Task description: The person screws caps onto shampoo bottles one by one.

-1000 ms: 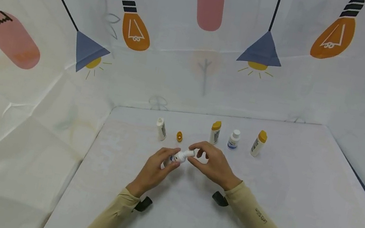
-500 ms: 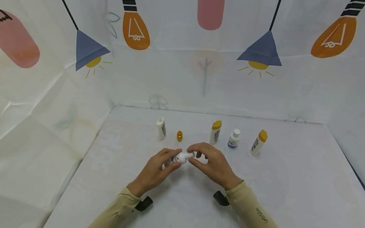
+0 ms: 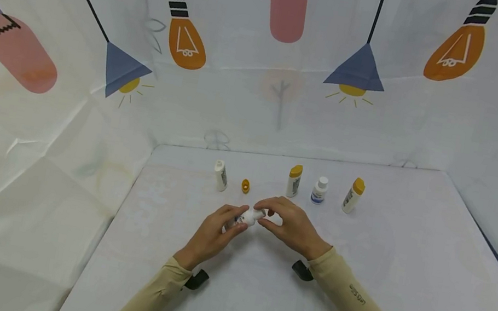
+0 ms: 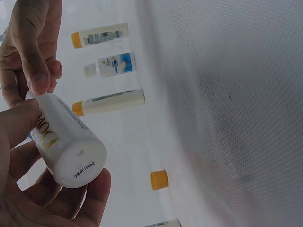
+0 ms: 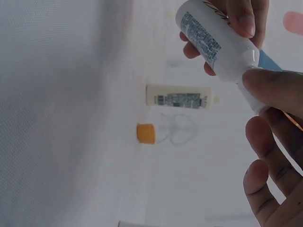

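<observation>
My left hand (image 3: 210, 235) grips a small white Dove bottle (image 4: 71, 137) round its body, thumb on one side and fingers on the other. The bottle is tilted above the table, its date-stamped base facing the left wrist camera. At its other end, my right hand (image 3: 291, 227) pinches the white cap (image 5: 251, 97) between thumb and fingers. In the right wrist view the thumb covers part of that cap, while the other fingers curl loosely below it.
Behind the hands stand an uncapped cream bottle (image 3: 221, 175), a loose orange cap (image 3: 246, 186), two orange-capped bottles, one left (image 3: 293, 183) and one right (image 3: 353, 197), and a white bottle with a blue label (image 3: 319, 191). A printed white sheet (image 3: 238, 103) rises beyond the table.
The right fingers have shifted slightly about the bottle's cap, moving a little toward the left hand. The left hand keeps its grip, and the standing bottles have not moved.
</observation>
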A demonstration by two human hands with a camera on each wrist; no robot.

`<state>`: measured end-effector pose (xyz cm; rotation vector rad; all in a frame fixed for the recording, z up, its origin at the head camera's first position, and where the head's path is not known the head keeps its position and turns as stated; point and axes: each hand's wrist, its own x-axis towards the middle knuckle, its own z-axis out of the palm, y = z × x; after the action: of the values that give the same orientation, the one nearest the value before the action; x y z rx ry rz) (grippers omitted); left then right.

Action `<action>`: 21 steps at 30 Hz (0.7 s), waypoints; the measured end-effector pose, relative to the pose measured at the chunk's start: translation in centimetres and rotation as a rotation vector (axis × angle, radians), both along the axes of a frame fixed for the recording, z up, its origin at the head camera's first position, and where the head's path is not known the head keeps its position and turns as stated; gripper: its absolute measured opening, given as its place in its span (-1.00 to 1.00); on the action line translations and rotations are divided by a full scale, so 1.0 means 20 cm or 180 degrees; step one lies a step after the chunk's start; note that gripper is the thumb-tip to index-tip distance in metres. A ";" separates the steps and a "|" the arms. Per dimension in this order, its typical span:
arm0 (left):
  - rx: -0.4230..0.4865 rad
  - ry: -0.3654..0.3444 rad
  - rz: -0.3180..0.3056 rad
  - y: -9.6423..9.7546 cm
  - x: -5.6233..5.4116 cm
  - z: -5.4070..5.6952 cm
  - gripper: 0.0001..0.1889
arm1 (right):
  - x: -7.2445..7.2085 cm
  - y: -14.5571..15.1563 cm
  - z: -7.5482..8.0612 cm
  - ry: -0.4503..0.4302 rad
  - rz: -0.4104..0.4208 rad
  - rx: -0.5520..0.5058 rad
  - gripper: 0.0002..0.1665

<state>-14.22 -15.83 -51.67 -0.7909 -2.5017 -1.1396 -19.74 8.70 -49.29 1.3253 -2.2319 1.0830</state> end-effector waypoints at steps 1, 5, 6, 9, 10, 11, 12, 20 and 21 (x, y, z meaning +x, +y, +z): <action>0.0008 0.0005 0.0003 0.00 0.00 0.00 -0.49 | 0.00 0.00 0.00 -0.0014 -0.0022 0.0013 -0.55; 0.0032 0.0007 -0.0017 0.00 0.00 0.00 -0.49 | 0.00 0.00 -0.01 -0.0064 -0.0123 0.0063 -0.61; 0.0040 0.0000 -0.0033 0.00 0.00 0.00 -0.49 | 0.00 0.00 -0.01 -0.0067 -0.0149 0.0080 -0.62; 0.0063 0.0009 -0.0102 0.01 0.00 0.00 -0.50 | 0.00 0.00 -0.01 -0.0082 -0.0250 0.0123 -0.68; 0.0068 0.0013 -0.0120 0.01 0.00 0.01 -0.50 | 0.00 -0.01 -0.01 -0.0089 -0.0294 0.0143 -0.71; 0.0069 0.0036 -0.0135 0.01 0.00 0.00 -0.51 | 0.00 -0.01 -0.01 -0.0099 -0.0342 0.0165 -0.74; 0.0074 0.0060 -0.0154 0.02 0.00 0.00 -0.51 | 0.00 -0.01 -0.02 -0.0106 -0.0396 0.0192 -0.77; -0.0007 0.0089 -0.0326 0.03 0.00 -0.01 -0.48 | 0.00 -0.03 -0.03 -0.0596 -0.0848 0.0608 -0.43; -0.0010 0.0095 -0.0345 0.03 0.00 -0.01 -0.48 | 0.00 -0.04 -0.03 -0.0683 -0.0867 0.0643 -0.40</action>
<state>-14.16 -15.27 -51.80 -0.9478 -2.4634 -1.1498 -19.72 7.98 -49.95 0.9727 -2.6459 0.9595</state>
